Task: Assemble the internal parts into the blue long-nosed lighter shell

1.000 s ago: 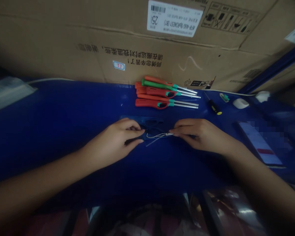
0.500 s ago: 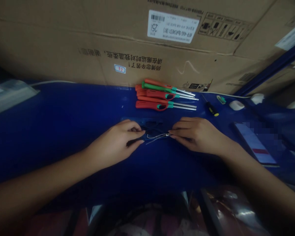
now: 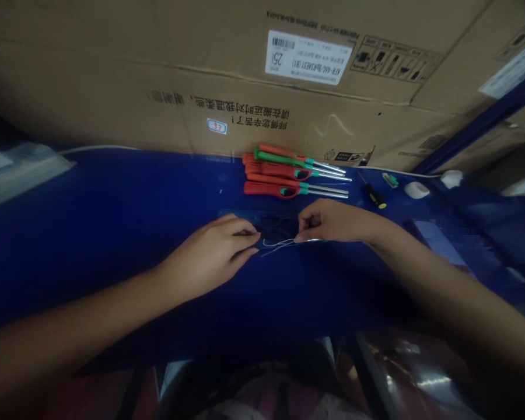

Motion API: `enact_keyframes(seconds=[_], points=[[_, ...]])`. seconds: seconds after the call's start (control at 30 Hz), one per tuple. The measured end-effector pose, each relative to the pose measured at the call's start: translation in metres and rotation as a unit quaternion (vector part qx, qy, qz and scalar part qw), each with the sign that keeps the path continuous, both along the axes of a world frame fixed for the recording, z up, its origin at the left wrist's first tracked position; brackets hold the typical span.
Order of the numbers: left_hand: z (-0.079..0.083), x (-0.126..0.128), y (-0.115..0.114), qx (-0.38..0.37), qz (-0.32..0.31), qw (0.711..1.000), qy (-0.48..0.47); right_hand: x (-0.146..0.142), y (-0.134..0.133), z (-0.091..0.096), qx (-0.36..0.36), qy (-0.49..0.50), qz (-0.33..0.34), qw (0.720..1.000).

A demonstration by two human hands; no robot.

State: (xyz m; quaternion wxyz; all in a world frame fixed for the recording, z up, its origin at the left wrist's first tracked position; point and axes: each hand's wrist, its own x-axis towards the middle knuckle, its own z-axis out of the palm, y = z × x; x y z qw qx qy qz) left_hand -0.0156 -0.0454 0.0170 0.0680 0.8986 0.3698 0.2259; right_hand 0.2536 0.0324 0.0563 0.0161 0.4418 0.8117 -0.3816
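Observation:
My left hand (image 3: 212,254) rests on the blue table, its fingers closed on the left end of a dark blue lighter shell (image 3: 271,224) that lies flat. Thin white wires (image 3: 277,243) run out of that shell toward the right. My right hand (image 3: 328,220) is curled into a pinch on the right end of those wires, next to a thin metal tube (image 3: 312,240). Behind the hands lies a stack of red, orange and green long-nosed lighters (image 3: 284,170), their metal tubes pointing right.
A big cardboard box (image 3: 245,76) walls off the back of the blue table (image 3: 114,216). A small black and yellow screwdriver (image 3: 374,195), a small green part (image 3: 390,179) and white pieces (image 3: 416,189) lie right of the lighters. A phone (image 3: 437,233) lies at the right, partly hidden.
My right hand has turned and curled up into a tighter pinch, its wrist swinging over the phone. The left hand has barely moved. The camera has shifted slightly.

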Motion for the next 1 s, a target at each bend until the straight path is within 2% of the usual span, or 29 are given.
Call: enact_keyframes(seconds=[0.13, 0.23, 0.33, 0.43, 0.53, 0.7, 0.8, 1.0], points=[[0.001, -0.001, -0.001, 0.010, -0.004, 1.000, 0.011, -0.005, -0.006, 0.005, 0.046, -0.032, 0.013, 0.998], [0.002, -0.001, -0.003, 0.015, 0.002, 1.000, 0.020, -0.004, -0.014, 0.006, 0.111, -0.017, 0.022, 0.993], [0.003, -0.001, -0.005, 0.016, 0.009, 0.999, 0.026, -0.001, -0.022, 0.003, 0.184, 0.053, 0.090, 0.977], [0.002, -0.001, -0.005, 0.002, 0.010, 1.000, 0.020, -0.001, -0.028, -0.002, 0.198, 0.093, 0.159, 0.963], [0.001, -0.001, -0.005, -0.016, 0.013, 1.000, 0.015, -0.003, -0.031, -0.009, 0.218, 0.097, 0.180, 0.954], [0.000, 0.001, -0.006, -0.041, 0.009, 0.999, 0.016, -0.008, -0.034, -0.014, 0.263, 0.094, 0.181, 0.943], [0.000, 0.001, -0.006, -0.052, -0.003, 0.999, 0.015, -0.007, -0.033, -0.012, 0.248, 0.121, 0.164, 0.947], [-0.001, 0.002, -0.009, -0.031, -0.010, 0.999, 0.031, -0.007, -0.034, -0.011, 0.208, 0.145, 0.078, 0.964]])
